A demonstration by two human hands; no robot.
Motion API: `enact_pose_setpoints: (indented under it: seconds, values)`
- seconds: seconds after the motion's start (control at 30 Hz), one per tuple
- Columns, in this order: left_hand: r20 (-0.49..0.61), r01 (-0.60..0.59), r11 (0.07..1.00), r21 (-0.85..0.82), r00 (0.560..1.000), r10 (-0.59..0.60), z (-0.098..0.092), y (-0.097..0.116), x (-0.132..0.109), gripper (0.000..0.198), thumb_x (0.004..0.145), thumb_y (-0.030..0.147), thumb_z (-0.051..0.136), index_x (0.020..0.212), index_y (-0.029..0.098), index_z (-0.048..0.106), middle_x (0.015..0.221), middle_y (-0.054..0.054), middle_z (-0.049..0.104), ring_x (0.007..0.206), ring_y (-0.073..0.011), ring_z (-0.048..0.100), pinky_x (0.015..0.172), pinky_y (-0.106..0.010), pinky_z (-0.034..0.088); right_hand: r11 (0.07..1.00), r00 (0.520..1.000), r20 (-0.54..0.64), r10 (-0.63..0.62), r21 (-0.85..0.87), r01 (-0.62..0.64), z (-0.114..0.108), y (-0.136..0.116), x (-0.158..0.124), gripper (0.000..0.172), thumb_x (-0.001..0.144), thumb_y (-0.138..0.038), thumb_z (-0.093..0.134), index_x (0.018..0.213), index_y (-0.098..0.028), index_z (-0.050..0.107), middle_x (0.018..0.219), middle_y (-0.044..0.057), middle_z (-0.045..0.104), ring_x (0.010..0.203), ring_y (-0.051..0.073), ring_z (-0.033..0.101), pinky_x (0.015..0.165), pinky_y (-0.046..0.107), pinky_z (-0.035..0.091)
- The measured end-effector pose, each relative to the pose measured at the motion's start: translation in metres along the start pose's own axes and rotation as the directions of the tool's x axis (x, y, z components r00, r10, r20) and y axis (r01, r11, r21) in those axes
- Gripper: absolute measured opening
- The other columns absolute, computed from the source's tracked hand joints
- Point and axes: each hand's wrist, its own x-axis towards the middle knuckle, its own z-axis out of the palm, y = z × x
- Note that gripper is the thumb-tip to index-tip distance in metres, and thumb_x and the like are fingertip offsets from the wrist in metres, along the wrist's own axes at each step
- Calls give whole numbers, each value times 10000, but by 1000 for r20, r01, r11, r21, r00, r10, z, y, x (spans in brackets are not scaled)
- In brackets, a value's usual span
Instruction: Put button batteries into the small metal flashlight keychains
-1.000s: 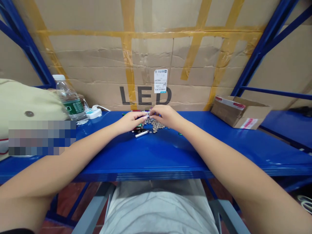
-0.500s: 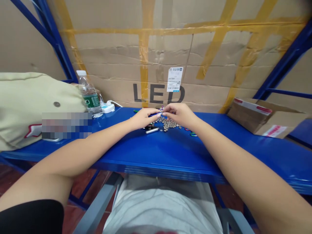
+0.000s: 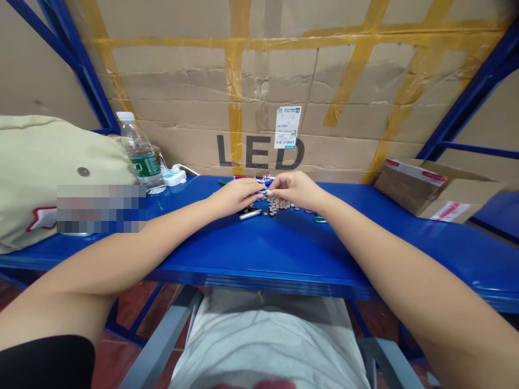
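Note:
Both my hands meet over the far part of a blue shelf (image 3: 284, 254). My left hand (image 3: 235, 195) and my right hand (image 3: 294, 189) each pinch one end of a small slim silvery-purple object (image 3: 263, 191) that I cannot make out clearly. Just below and beyond my fingers lies a pile of several small round metal discs (image 3: 278, 206). A silver pen-like tube (image 3: 250, 214) lies on the shelf under my left hand. Small green and red bits (image 3: 318, 218) lie to the right of the pile.
A large taped cardboard box marked LED (image 3: 259, 108) stands behind the shelf. At the left are a water bottle (image 3: 140, 156), a white power strip (image 3: 174, 176) and a beige bag (image 3: 44, 173). A small open carton (image 3: 433, 186) sits at the right. Blue rack uprights frame both sides.
The view has shifted to the left and a little down over the last second. My hands stay together over the disc pile, pinching the same small object.

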Motion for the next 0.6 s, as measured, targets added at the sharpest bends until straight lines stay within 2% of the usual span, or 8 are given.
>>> enact_pose_setpoints:
  seconds: [0.1, 0.17, 0.23, 0.3, 0.4, 0.5, 0.6]
  values:
    - [-28, -41, 990, 137, 999, 45, 1, -1, 0, 320, 962, 353, 414, 1028, 171, 668, 885, -105, 663, 835, -198, 597, 787, -336, 452, 957, 983, 126, 136, 241, -163, 5, 5, 0, 203, 842, -362, 613, 778, -173, 579, 632, 5, 615, 539, 98, 546, 507, 233, 428]
    - [-32, -24, 989, 143, 999, 28, 2, -2, 1, 322, 963, 342, 408, 1037, 162, 665, 890, -107, 660, 830, -195, 599, 772, -324, 454, 955, 980, 141, 143, 239, -173, 7, 6, 1, 224, 888, -376, 550, 775, -182, 540, 644, 5, 610, 547, 102, 555, 509, 233, 424]
    - [-37, 19, 996, 88, 999, -16, 1, -3, 3, 317, 958, 319, 415, 1093, 156, 651, 927, -105, 669, 844, -191, 607, 760, -306, 459, 992, 994, 61, 93, 80, -98, 8, 6, 3, 221, 918, -364, 503, 785, -188, 518, 651, 5, 606, 556, 113, 563, 525, 243, 420]
    - [-50, 80, 997, 5, 996, -80, 1, -4, 4, 317, 947, 315, 439, 1123, 153, 648, 945, -99, 682, 852, -186, 617, 757, -295, 465, 974, 999, -24, -39, -225, 33, 6, 3, 4, 214, 929, -346, 492, 792, -185, 526, 700, 24, 625, 606, 131, 578, 566, 257, 412]
    - [-40, 158, 980, -124, 986, -164, 1, -3, 4, 314, 933, 317, 472, 1132, 161, 658, 975, -84, 702, 860, -176, 630, 773, -289, 471, 748, 977, -17, -210, -647, 150, 2, -7, 4, 206, 936, -320, 491, 820, -173, 578, 835, 78, 667, 718, 171, 597, 601, 273, 375]
    - [17, 147, 965, -218, 989, -147, 2, -1, 4, 295, 921, 319, 499, 1122, 187, 670, 1035, -67, 707, 899, -171, 632, 814, -299, 471, 562, 977, 62, -205, -809, 169, 2, -15, 2, 183, 933, -247, 483, 828, -167, 610, 830, 90, 680, 708, 184, 596, 573, 279, 325]
    - [76, 155, 948, -279, 987, -140, 6, 3, 5, 292, 900, 332, 533, 1091, 169, 683, 997, -70, 707, 871, -174, 626, 802, -309, 473, 515, 977, 125, -173, -834, 198, 2, -14, 0, 180, 925, -192, 466, 823, -167, 613, 807, 84, 685, 684, 181, 590, 564, 284, 299]
